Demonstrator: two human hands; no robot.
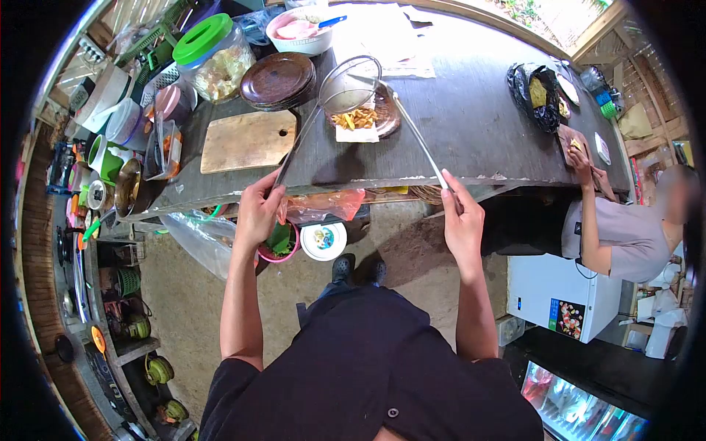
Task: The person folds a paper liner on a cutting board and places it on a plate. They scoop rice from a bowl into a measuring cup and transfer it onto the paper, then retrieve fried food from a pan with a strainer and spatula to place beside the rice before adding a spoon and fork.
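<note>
My left hand (257, 213) is closed round the handle of a round wire-mesh strainer (350, 87), which is tilted over the table. In my right hand (463, 220) is a long-handled metal utensil (419, 140), its far end close to the strainer and partly hidden there. Below both lie golden fried strips (355, 119) on white paper (357, 135), which rests on a brown plate (390, 121). To the left of the strainer is a wooden cutting board (246, 142), with a stack of brown plates (278, 79) behind it.
A green-lidded jar (213, 62) and a white basket (300, 33) stand at the back left. On the right, a person (625, 228) works at a board (570, 143) near a black plastic bag (533, 95). A pink tub (278, 246) and white bucket (323, 242) sit below the table.
</note>
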